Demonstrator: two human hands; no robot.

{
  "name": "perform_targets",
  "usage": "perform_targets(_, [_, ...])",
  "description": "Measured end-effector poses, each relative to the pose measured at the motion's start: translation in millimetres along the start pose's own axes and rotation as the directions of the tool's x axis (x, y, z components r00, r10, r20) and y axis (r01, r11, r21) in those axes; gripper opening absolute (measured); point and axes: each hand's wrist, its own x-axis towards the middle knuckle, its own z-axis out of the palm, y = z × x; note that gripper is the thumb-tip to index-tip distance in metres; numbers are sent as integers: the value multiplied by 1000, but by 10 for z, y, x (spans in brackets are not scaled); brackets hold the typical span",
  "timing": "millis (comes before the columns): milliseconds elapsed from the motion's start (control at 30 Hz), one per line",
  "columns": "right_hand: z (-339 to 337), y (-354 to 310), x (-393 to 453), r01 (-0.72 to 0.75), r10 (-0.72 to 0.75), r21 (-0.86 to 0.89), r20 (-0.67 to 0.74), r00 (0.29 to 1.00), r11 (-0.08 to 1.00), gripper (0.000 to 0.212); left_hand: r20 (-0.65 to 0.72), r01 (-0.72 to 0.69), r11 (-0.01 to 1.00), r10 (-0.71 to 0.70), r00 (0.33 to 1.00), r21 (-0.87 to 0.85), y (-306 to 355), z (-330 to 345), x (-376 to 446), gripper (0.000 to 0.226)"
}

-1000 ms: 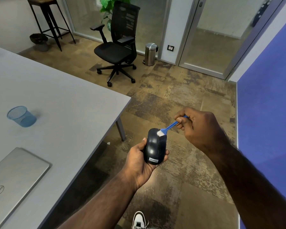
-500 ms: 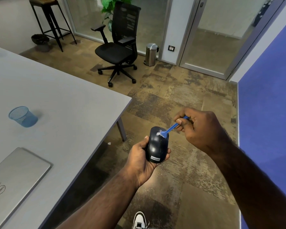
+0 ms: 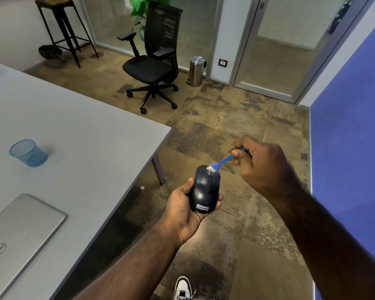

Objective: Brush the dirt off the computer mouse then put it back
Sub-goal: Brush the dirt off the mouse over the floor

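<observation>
A black computer mouse (image 3: 206, 190) with a white label at its near end lies in my left hand (image 3: 183, 210), held over the floor to the right of the table. My right hand (image 3: 262, 164) pinches a small blue brush (image 3: 222, 161) by its handle. The brush's white bristles touch the far right tip of the mouse, near the scroll wheel. Pale dust specks show on the mouse's right button.
The grey table (image 3: 80, 152) fills the left, carrying a blue mesh cup (image 3: 28, 153) and a shut silver laptop (image 3: 17, 237). Beyond stand a black office chair (image 3: 154, 61), a steel bin (image 3: 197, 70), a stool (image 3: 61, 27) and glass doors. A blue wall (image 3: 351, 148) bounds the right.
The brush head has swept from the middle of the mouse's front out to its far right tip. The mouse sits slightly higher and more upright in my left hand.
</observation>
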Motion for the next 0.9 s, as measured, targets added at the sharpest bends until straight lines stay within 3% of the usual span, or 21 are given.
perform_targets(400, [15,-23,-32,22,-23,29,37,999,999,13,-8,-3,1000,3,1000,-14,40,-60,-15,54])
perform_targets(533, [21,14,-44,11,-10,26,-66,998,1000,14,-1,0,999,0,1000,-44,47,-56,-21,54])
perform_targets(667, [56,-22,-165,91,-91,90,-5,996,992,13,1,-4,999,4,1000,-53,67,-59,-12,54])
perform_targets(833, [42,47,-158,47,-40,49,-121,992,998,18,8,14,995,-14,1000,-95,63,-80,4,56])
perform_targets(900, [34,39,-193,87,-80,79,-93,992,993,16,15,15,994,-13,1000,-104,73,-79,11,56])
